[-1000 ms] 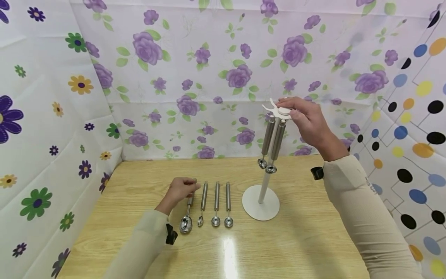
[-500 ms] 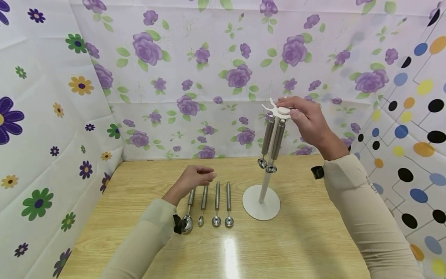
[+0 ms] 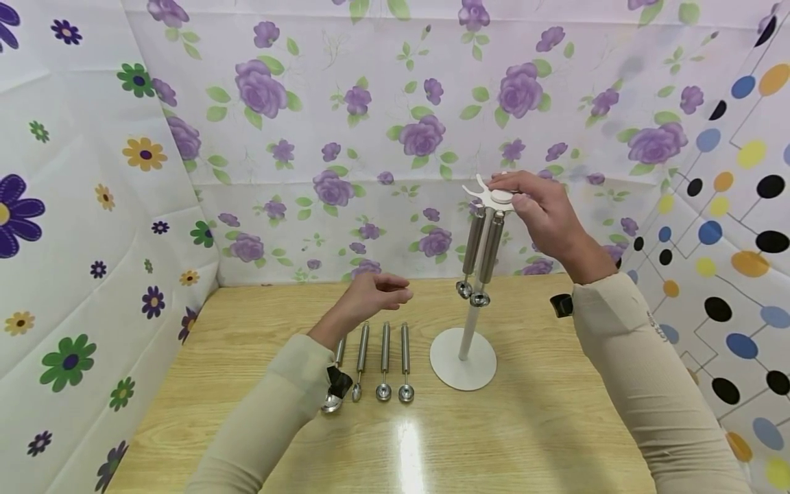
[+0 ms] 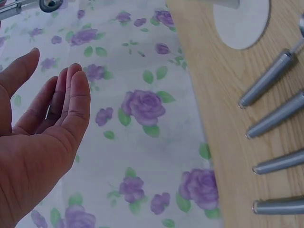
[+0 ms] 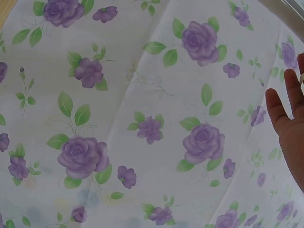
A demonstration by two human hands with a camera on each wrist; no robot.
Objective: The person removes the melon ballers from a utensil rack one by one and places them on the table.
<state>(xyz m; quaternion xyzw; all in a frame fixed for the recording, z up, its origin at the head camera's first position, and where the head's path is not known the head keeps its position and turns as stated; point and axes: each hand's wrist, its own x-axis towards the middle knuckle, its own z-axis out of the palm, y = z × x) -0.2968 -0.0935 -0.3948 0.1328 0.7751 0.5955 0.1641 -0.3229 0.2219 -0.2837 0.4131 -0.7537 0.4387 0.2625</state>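
Observation:
My right hand (image 3: 546, 213) grips the round knob (image 3: 501, 197) on top of a white utensil stand (image 3: 463, 359), thumb in front and fingers behind. Two steel melon ballers (image 3: 492, 250) hang from its hooks, heads down. My left hand (image 3: 373, 296) is in the air left of the stand, above the table's back part, holding nothing. In the left wrist view its fingers (image 4: 78, 107) bend slightly, apart from the thumb. Below it several steel scoops lie in a row, among them a melon baller (image 3: 405, 363) and a larger oval one (image 3: 331, 403), partly hidden by the left wrist.
The wooden table (image 3: 494, 439) carries the row and the stand. A flowered cloth (image 3: 370, 137) rises behind it, with patterned cloths at the left (image 3: 80, 206) and right (image 3: 728, 226). Hooks on the stand's left side (image 3: 474, 189) bear nothing.
My left hand has moved right and up, from the larger scoop's handle at the row's left end toward the stand, with nothing in it. The right hand stays on the knob.

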